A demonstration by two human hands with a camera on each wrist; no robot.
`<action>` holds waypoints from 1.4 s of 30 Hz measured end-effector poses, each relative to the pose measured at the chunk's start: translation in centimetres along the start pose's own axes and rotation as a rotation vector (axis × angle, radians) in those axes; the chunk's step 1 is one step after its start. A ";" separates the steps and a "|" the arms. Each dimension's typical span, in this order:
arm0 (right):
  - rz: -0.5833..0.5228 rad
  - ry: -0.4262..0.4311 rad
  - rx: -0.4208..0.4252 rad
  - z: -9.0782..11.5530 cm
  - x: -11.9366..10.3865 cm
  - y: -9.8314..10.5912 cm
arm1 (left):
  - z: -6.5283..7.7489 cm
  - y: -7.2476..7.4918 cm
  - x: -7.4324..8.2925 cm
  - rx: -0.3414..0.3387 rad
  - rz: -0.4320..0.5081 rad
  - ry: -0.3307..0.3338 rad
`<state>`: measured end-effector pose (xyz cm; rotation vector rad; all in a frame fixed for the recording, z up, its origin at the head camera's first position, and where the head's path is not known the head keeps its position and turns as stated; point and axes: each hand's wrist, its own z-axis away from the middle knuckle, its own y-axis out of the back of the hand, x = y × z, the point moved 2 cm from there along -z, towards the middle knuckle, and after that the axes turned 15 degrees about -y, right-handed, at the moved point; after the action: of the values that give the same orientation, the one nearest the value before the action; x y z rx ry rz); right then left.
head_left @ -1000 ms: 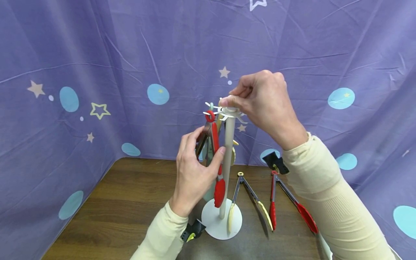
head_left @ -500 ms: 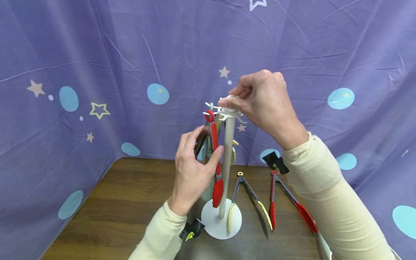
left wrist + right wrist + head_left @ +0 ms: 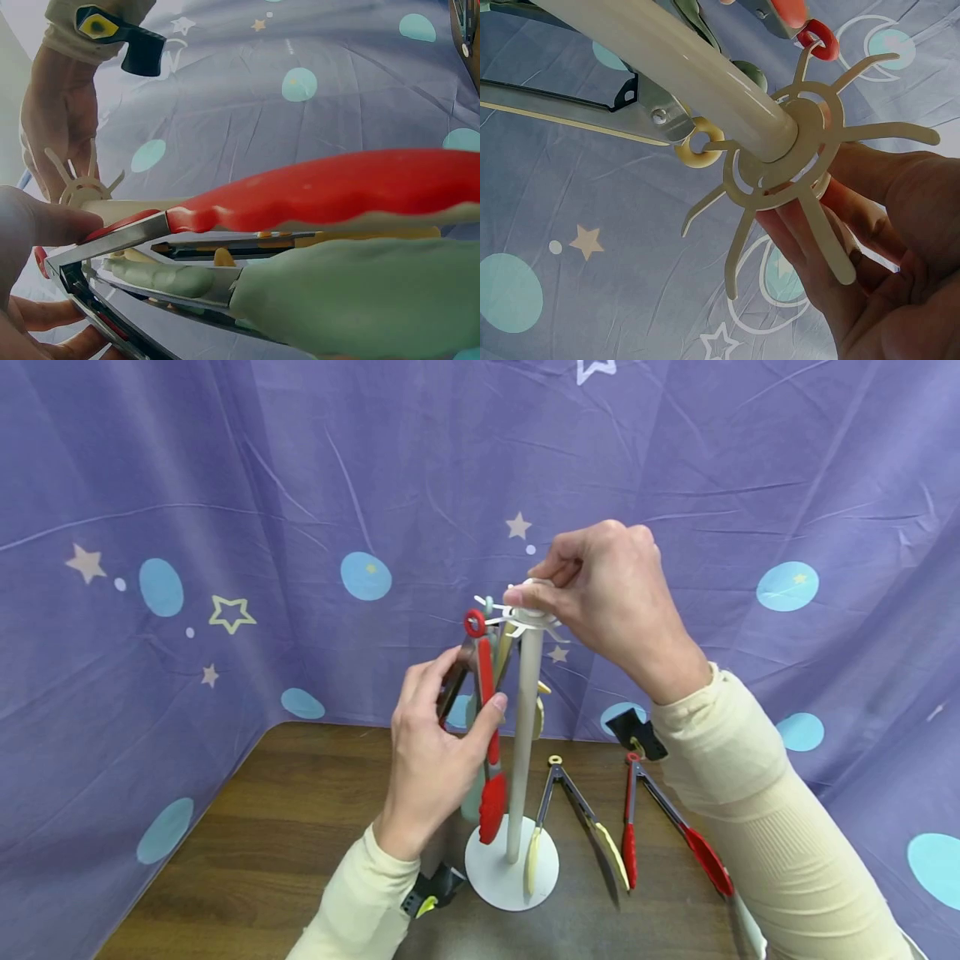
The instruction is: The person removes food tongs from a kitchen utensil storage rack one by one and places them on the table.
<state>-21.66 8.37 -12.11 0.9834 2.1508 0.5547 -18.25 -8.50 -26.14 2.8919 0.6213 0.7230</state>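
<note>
1. My left hand [image 3: 431, 747] is curled round one pair of red tongs [image 3: 486, 670], my thumb on one arm and my fingers on the other.
2. These red tongs stand upright to the left of the post of a white stand [image 3: 527, 718]. Their ring [image 3: 831, 46] meets the tip of one hook; I can't tell if it is fully threaded.
3. My right hand [image 3: 615, 593] pinches the top of the stand between thumb and fingers.
4. From below I count five bare hooks [image 3: 827, 232] fanning out from the stand's head.
5. Two other pairs hang at the stand: green tongs [image 3: 352, 296], just beside the red ones, and yellow tongs [image 3: 555, 112], with the ring on a hook.
6. Two more pairs lie spread on the brown worktop [image 3: 300, 827], right of the round base [image 3: 517, 889]: one with yellow tips [image 3: 579, 797], one with red tips [image 3: 663, 797].
7. That makes five pairs I can count; a pale end [image 3: 748, 928] shows beside my right sleeve [image 3: 765, 810], too hidden to identify.
8. I wear two black wrist cameras [image 3: 637, 735], one per wrist.
9. Behind everything hangs one purple curtain [image 3: 420, 460] printed with stars and blue spots.
</note>
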 end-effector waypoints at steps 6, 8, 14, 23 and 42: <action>0.006 -0.023 -0.018 0.0 0.1 -0.2 | 0.0 0.6 0.0 -0.009 -0.001 0.001; 0.004 -0.022 -0.018 0.0 0.1 -0.2 | 0.1 0.8 0.0 -0.009 -0.006 0.006; -0.001 0.004 -0.005 0.1 0.2 0.0 | 0.2 1.5 0.0 0.009 -0.020 0.016; 0.001 0.004 -0.004 0.1 0.2 0.0 | 0.7 3.6 -1.0 0.045 -0.080 0.018; 0.005 -0.013 -0.013 0.2 0.1 -0.2 | 2.1 10.1 -5.7 0.042 -0.348 0.091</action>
<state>-21.66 8.37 -12.44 0.9825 2.1315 0.5625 -18.12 -20.03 -28.57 2.6888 1.1255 0.7978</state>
